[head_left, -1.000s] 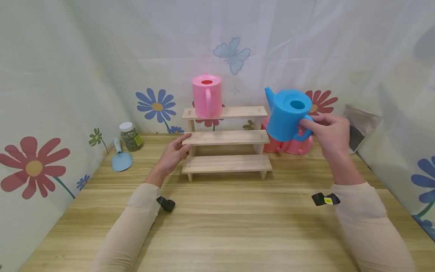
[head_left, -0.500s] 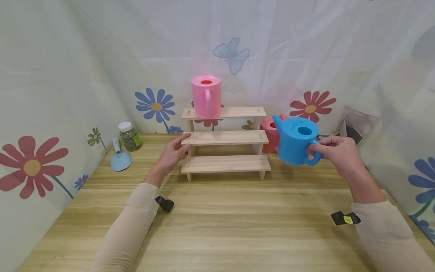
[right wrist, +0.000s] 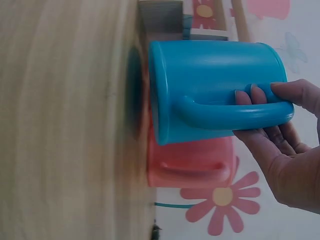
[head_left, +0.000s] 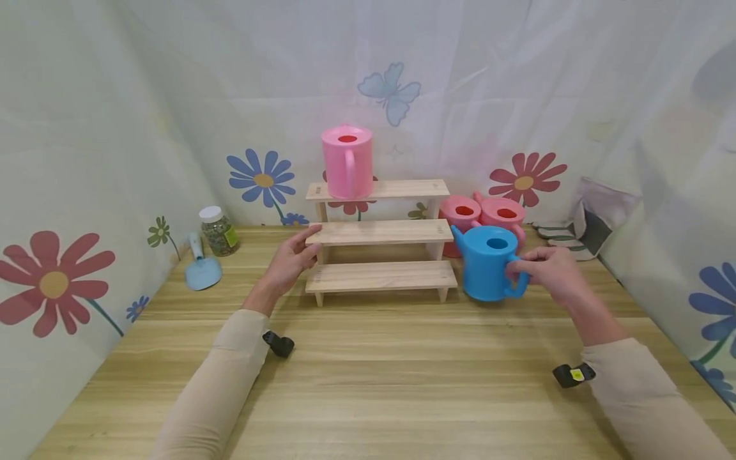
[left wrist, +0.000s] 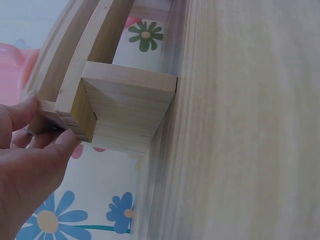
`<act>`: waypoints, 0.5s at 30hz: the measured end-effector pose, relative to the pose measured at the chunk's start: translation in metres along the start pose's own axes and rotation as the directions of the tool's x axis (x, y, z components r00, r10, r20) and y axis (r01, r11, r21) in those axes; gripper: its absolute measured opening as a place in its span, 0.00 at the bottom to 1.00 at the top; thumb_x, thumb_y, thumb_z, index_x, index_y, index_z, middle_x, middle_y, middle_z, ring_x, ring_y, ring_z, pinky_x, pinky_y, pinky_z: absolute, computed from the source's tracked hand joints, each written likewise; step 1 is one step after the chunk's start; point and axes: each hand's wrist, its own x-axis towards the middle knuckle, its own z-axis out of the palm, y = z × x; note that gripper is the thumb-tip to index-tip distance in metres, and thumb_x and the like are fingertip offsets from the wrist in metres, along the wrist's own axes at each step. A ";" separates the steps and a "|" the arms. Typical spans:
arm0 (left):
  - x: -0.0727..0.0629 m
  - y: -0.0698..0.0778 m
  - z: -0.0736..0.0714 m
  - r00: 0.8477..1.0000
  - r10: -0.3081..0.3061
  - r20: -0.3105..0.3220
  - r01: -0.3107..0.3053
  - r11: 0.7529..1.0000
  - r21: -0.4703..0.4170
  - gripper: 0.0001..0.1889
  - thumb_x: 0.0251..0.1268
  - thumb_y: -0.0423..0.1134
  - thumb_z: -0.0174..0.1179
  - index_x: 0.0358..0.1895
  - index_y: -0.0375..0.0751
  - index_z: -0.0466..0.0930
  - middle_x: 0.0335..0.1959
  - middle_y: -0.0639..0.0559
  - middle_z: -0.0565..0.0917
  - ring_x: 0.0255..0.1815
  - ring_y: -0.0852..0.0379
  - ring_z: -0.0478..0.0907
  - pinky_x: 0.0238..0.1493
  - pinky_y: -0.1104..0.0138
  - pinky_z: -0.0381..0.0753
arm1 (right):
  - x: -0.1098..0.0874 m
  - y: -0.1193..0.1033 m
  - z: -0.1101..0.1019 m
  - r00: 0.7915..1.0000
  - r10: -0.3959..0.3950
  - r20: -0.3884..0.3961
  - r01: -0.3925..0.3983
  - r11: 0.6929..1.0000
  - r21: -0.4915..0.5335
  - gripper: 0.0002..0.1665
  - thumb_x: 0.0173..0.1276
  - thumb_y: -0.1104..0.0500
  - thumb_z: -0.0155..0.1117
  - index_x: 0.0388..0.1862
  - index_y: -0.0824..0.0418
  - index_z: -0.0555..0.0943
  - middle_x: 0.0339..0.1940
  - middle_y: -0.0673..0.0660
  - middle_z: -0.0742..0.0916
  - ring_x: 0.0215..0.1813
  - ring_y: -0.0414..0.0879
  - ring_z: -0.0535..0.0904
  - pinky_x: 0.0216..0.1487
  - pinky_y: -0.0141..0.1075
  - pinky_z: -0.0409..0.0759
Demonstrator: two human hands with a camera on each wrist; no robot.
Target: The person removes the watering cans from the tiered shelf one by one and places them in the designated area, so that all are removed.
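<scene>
My right hand (head_left: 549,268) grips the handle of a blue watering can (head_left: 485,268), fingers passing through the loop in the right wrist view. Upright, the can (right wrist: 215,75) is low over the table at the right of a three-step wooden shelf (head_left: 379,233), its spout pointing left. My left hand (head_left: 287,263) holds the left end of the middle step, thumb at the front and fingers behind; in the left wrist view, the fingers meet the step's end (left wrist: 75,122). On the top step stands a pink watering can (head_left: 347,163), its handle facing me.
Two pink-red watering cans, one close to the shelf (head_left: 451,223) and one beside it (head_left: 506,211), stand behind the blue can. Gloves (head_left: 575,233) lie at the back right. At left are a light blue hand shovel (head_left: 203,273) and a white-lidded jar (head_left: 220,233).
My right hand has lowered the blue watering can from shelf height down to near the table, right of the shelf. The pink-red cans behind show more now. My left hand has stayed put.
</scene>
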 end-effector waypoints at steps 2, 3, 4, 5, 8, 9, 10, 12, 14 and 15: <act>0.000 0.001 0.000 1.000 0.008 -0.001 -0.008 1.000 0.003 0.28 0.78 0.37 0.53 0.77 0.43 0.61 0.44 0.50 0.71 0.39 0.58 0.67 0.35 0.69 0.68 | 0.005 0.003 0.003 1.000 0.009 0.005 -0.009 1.000 0.001 0.32 0.66 0.47 0.72 0.53 0.74 0.80 0.41 0.59 0.89 0.46 0.52 0.85 0.58 0.55 0.78; 0.000 0.001 0.000 1.000 0.011 -0.003 -0.011 1.000 0.000 0.28 0.78 0.37 0.53 0.77 0.43 0.62 0.43 0.50 0.71 0.38 0.58 0.67 0.35 0.69 0.68 | 0.007 0.004 0.005 1.000 0.014 0.007 -0.014 1.000 0.002 0.32 0.66 0.46 0.73 0.53 0.74 0.80 0.41 0.59 0.90 0.47 0.53 0.84 0.58 0.54 0.78; 0.000 0.001 0.000 1.000 0.016 -0.005 -0.016 1.000 -0.002 0.28 0.78 0.37 0.53 0.77 0.42 0.62 0.43 0.50 0.71 0.38 0.58 0.67 0.35 0.69 0.68 | 0.009 0.006 0.006 1.000 0.015 0.005 -0.015 1.000 0.003 0.33 0.66 0.46 0.73 0.53 0.74 0.81 0.41 0.59 0.89 0.49 0.55 0.84 0.58 0.54 0.78; 0.000 0.001 -0.001 1.000 0.019 -0.006 -0.019 1.000 -0.004 0.28 0.78 0.37 0.53 0.77 0.42 0.62 0.42 0.50 0.71 0.37 0.58 0.66 0.34 0.69 0.68 | 0.010 0.006 0.008 1.000 0.014 0.006 -0.014 1.000 0.008 0.33 0.66 0.46 0.73 0.53 0.74 0.80 0.42 0.60 0.89 0.51 0.57 0.83 0.58 0.54 0.78; 0.000 0.000 -0.002 1.000 0.025 -0.005 -0.025 1.000 -0.009 0.28 0.78 0.36 0.54 0.77 0.42 0.62 0.41 0.50 0.71 0.36 0.58 0.66 0.34 0.70 0.68 | 0.015 0.008 0.012 1.000 0.020 0.009 -0.020 1.000 0.012 0.34 0.66 0.45 0.72 0.54 0.73 0.80 0.46 0.62 0.88 0.55 0.61 0.81 0.58 0.54 0.78; 0.000 0.000 -0.002 1.000 0.026 -0.006 -0.026 1.000 -0.007 0.28 0.77 0.36 0.54 0.77 0.42 0.62 0.41 0.50 0.71 0.36 0.58 0.66 0.33 0.70 0.68 | 0.016 0.008 0.013 1.000 0.022 0.014 -0.022 1.000 0.014 0.34 0.66 0.45 0.72 0.55 0.73 0.79 0.48 0.63 0.88 0.56 0.62 0.80 0.59 0.54 0.78; 0.000 -0.001 -0.002 1.000 0.026 -0.004 -0.026 1.000 -0.004 0.28 0.77 0.36 0.54 0.77 0.42 0.62 0.41 0.51 0.71 0.36 0.58 0.66 0.33 0.70 0.68 | 0.018 0.009 0.015 1.000 0.023 0.021 -0.023 1.000 0.016 0.34 0.66 0.45 0.72 0.56 0.73 0.79 0.49 0.64 0.87 0.57 0.63 0.79 0.59 0.53 0.78; 0.000 -0.002 -0.002 1.000 0.023 -0.001 -0.023 1.000 0.005 0.28 0.77 0.37 0.54 0.77 0.42 0.62 0.41 0.51 0.71 0.36 0.58 0.67 0.33 0.69 0.68 | 0.020 0.011 0.017 0.999 0.032 0.031 -0.033 0.999 0.023 0.34 0.67 0.46 0.71 0.56 0.73 0.78 0.51 0.66 0.86 0.58 0.64 0.79 0.59 0.53 0.78; 0.000 -0.002 -0.002 1.000 0.021 -0.004 -0.021 1.000 0.015 0.28 0.77 0.37 0.54 0.77 0.42 0.62 0.41 0.51 0.72 0.36 0.58 0.67 0.33 0.69 0.68 | 0.022 0.012 0.019 0.998 0.043 0.039 -0.045 0.998 0.041 0.33 0.67 0.47 0.71 0.57 0.74 0.77 0.53 0.67 0.86 0.59 0.64 0.79 0.60 0.52 0.77; 0.000 -0.002 -0.002 1.000 0.022 -0.008 -0.022 1.000 0.015 0.28 0.77 0.37 0.54 0.77 0.43 0.62 0.40 0.51 0.71 0.35 0.58 0.67 0.33 0.69 0.68 | 0.023 0.012 0.020 0.998 0.045 0.037 -0.047 0.998 0.047 0.33 0.68 0.48 0.71 0.57 0.74 0.77 0.53 0.67 0.86 0.59 0.64 0.79 0.59 0.52 0.78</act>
